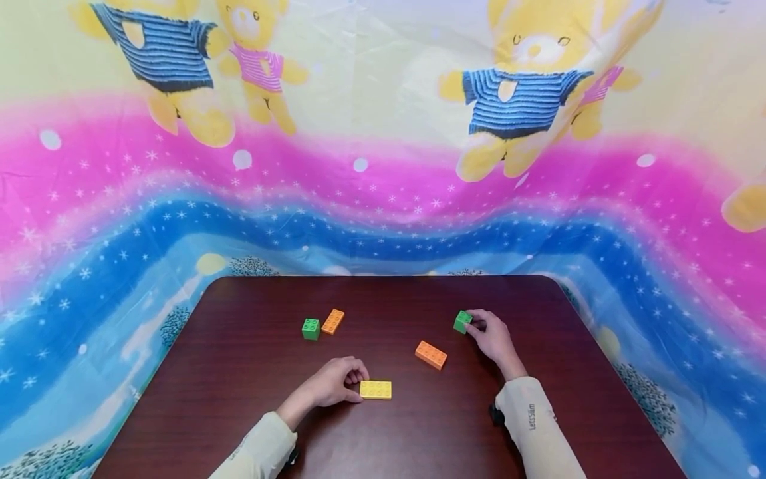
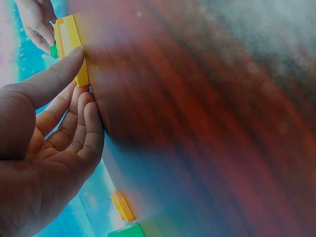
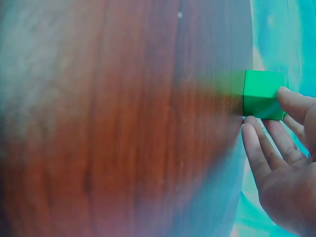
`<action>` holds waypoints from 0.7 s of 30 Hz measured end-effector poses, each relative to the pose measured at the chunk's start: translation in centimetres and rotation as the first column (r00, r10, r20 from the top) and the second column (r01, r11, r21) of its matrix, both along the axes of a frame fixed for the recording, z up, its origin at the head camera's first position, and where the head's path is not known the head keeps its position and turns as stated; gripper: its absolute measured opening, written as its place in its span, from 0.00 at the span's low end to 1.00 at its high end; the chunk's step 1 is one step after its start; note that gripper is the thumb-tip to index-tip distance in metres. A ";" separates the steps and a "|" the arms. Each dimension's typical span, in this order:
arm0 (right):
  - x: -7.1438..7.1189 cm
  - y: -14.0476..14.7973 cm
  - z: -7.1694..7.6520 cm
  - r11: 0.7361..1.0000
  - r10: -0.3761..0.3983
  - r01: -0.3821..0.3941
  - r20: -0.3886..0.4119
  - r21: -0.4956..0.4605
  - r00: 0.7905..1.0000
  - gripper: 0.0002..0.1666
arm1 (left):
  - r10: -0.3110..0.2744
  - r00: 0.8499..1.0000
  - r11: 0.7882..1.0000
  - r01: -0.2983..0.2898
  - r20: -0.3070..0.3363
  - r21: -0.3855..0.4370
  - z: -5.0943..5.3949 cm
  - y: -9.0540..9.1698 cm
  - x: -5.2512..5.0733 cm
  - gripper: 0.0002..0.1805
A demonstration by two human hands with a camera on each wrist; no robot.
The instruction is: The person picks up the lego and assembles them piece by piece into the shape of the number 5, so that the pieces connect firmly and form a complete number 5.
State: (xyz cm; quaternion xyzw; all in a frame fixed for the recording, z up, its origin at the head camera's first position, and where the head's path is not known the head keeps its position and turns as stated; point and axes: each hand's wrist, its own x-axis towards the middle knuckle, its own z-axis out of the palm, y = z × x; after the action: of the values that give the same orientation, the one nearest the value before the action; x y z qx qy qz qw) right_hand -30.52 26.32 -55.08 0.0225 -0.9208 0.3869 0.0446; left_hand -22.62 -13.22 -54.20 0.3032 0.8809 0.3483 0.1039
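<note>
A yellow brick (image 1: 376, 390) lies flat near the middle of the table; my left hand (image 1: 331, 383) pinches its left end between thumb and fingers. In the left wrist view the thumb lies across the yellow brick (image 2: 78, 69), the fingers curled beneath. Farther back on the right, my right hand (image 1: 493, 339) grips a green brick (image 1: 462, 321) from its right side. The right wrist view shows the thumb of my right hand (image 3: 291, 163) against the green brick (image 3: 264, 95), which stands on the table.
An orange brick (image 1: 431, 355) lies between the hands. Toward the back left, another green brick (image 1: 310, 328) stands beside a second orange brick (image 1: 333, 321). Behind the dark table (image 1: 383, 293) hangs a printed cloth (image 1: 359, 199) with bears.
</note>
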 end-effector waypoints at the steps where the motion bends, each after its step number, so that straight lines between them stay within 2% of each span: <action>1: 0.0 0.0 0.0 1.000 0.000 0.000 -0.003 0.000 1.000 0.24 | 0.000 1.000 1.000 0.000 0.000 0.001 0.0 0.0 0.0 0.16; 10: 0.2 -0.2 0.2 1.000 -0.002 0.002 -0.024 -0.001 1.000 0.23 | 0.003 1.000 1.000 -0.003 -0.002 -0.002 0.0 0.0 0.0 0.17; 21: 1.4 -2.2 2.1 0.998 0.066 -0.067 -0.055 -0.012 0.996 0.24 | 0.012 1.000 1.000 -0.012 0.013 -0.005 0.0 0.1 0.1 0.16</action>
State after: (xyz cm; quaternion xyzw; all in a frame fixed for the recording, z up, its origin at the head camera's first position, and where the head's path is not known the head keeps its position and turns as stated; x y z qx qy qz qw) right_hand -29.14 24.16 -53.00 0.0634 -0.9152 0.3939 0.0571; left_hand -22.54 -13.14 -54.20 0.2952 0.8829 0.3488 0.1083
